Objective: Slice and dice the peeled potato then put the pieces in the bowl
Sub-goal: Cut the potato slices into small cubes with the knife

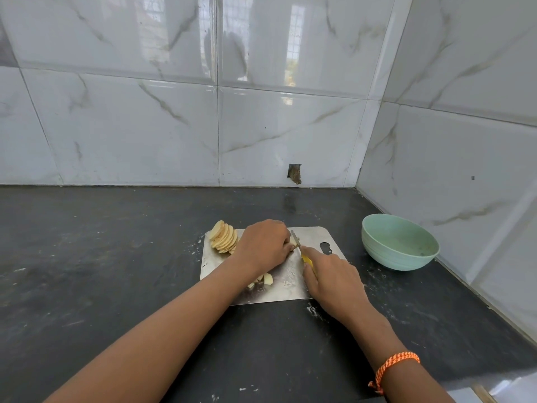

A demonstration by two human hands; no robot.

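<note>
Your cutting board lies mid-table | slices stacked on its far-left corner | cut pieces near its front edge | your left hand beside your right hand, knife between | bowl right of board, by the side wall

bowl: 1 | cutting board: 1 | knife: 1 | hands: 2 | potato slices: uncountable stack

My left hand is curled, knuckles up, forearm reaching in from the lower left. My right hand is closed in a grip, index finger extended forward.
</note>
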